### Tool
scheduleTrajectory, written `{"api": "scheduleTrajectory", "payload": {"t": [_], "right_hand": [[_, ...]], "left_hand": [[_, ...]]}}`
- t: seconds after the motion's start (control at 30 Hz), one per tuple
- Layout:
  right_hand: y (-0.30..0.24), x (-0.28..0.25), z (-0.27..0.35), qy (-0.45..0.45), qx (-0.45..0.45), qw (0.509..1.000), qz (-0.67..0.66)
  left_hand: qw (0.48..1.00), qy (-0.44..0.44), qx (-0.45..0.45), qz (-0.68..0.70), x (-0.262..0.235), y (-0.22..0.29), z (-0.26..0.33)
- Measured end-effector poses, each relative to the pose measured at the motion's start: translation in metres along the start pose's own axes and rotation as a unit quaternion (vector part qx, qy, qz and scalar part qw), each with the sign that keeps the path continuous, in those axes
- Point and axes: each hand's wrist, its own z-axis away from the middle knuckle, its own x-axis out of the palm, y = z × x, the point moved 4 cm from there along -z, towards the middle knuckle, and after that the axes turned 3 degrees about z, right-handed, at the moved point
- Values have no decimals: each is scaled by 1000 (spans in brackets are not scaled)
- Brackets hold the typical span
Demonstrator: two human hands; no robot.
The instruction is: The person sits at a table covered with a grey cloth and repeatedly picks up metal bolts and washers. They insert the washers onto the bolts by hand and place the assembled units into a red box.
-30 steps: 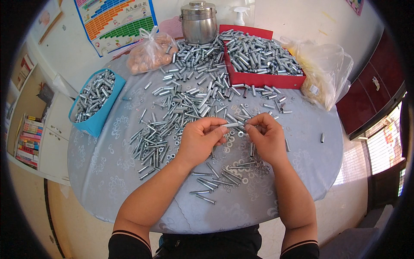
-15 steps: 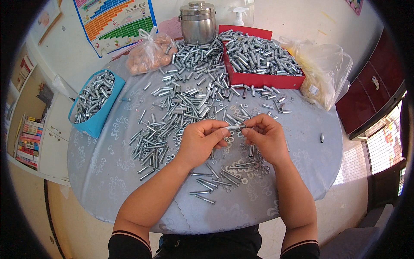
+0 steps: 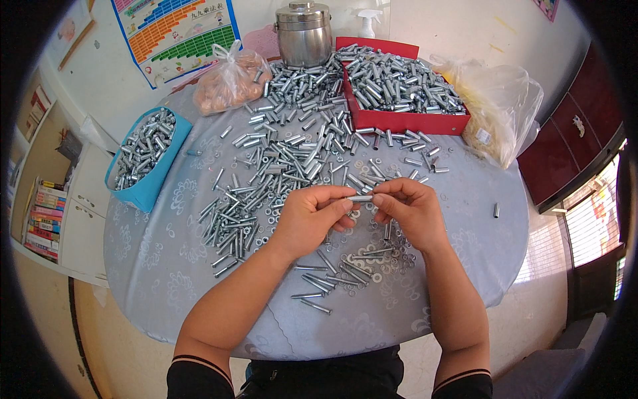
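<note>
Silvery metal is lying everywhere on the round bench, which is wearing a pale grey patterned cloth. The left hand and the right hand are meeting above the middle of the bench, each pinching one end of a short metal sleeve between thumb and fingertips, so the sleeve is hanging level between them, clear of the cloth. Both hands are closed on it.

Just under the hands a scatter of flat washers is lying among a few long bolts. Behind the hands a wide heap of loose sleeves is spreading toward the far edge. A red tray, heaped with the same parts, is sitting at the far right, and a blue bin, also full, is hanging over the left edge. A steel pot is standing at the back, with a knotted plastic bag to its left and a larger clear bag at the right. One lone sleeve is lying well apart, near the right edge.
</note>
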Motion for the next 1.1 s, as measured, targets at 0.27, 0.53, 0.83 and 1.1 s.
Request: {"api": "scheduleTrajectory", "payload": {"t": [0.27, 0.53, 0.83, 1.1], "right_hand": [[-9, -12, 4, 25, -105, 948, 299], [-3, -2, 8, -87, -184, 856, 475], [-1, -7, 2, 42, -42, 947, 316], [4, -3, -2, 70, -20, 995, 70]], "left_hand": [[998, 53, 42, 6, -13, 0, -4], [998, 48, 41, -2, -9, -3, -4], [998, 49, 36, -12, -7, -1, -2], [998, 42, 30, -24, -4, 0, 0]]}}
